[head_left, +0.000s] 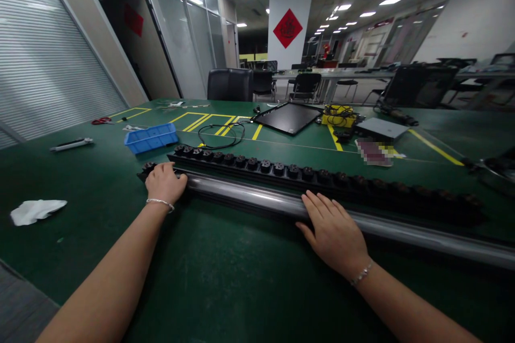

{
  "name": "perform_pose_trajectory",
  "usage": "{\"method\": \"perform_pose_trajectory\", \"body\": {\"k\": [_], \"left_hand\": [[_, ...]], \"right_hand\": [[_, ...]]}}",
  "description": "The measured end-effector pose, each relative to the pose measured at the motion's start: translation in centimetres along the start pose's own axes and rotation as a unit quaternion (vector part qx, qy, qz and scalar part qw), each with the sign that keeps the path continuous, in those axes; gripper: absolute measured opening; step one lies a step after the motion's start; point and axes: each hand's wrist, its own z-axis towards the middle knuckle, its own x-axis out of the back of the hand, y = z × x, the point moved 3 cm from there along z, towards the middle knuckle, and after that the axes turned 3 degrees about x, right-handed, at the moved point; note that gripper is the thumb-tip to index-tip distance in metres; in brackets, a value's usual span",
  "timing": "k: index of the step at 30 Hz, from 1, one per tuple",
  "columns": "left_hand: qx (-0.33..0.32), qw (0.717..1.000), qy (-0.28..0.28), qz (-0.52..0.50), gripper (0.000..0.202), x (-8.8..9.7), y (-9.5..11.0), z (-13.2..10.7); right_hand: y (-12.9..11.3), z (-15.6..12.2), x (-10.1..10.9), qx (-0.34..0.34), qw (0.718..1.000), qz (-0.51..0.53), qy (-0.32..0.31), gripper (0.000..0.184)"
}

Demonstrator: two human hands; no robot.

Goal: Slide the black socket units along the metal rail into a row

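Note:
A long bar with a glossy, rounded grey surface (257, 196) lies across the green table, running out of view at the right. Over its left end curl the fingers of my left hand (164, 185), the thumb resting along the glossy surface. A dark round piece (148, 166) shows just beyond those fingers. My right hand (336, 230) lies on top of the bar farther right, fingers stretched out and thumb on the near side. Just behind, roughly parallel, is a long black strip (279, 170) carrying a row of several round black pieces.
Behind the strip stand a blue bin (151, 138), a black cable (221, 136), a flat dark panel (288, 118), a yellow box with cables (338, 116) and a grey box (382, 128). At left lie a white tissue (37, 211), a box cutter (72, 144) and red-handled scissors (102, 120).

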Motion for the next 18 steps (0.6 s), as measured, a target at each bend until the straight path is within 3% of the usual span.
{"method": "perform_pose_trajectory", "body": {"k": [13, 18], "left_hand": [[-0.115, 0.989, -0.061, 0.066, 0.056, 0.8, 3.5, -2.4], [-0.186, 0.974, -0.058, 0.115, 0.06, 1.3, 5.0, -3.5]], "right_hand": [[-0.1, 0.1, 0.3, -0.027, 0.999, 0.026, -0.024, 0.054], [-0.2, 0.2, 0.3, -0.033, 0.998, 0.038, -0.03, 0.054]]}}
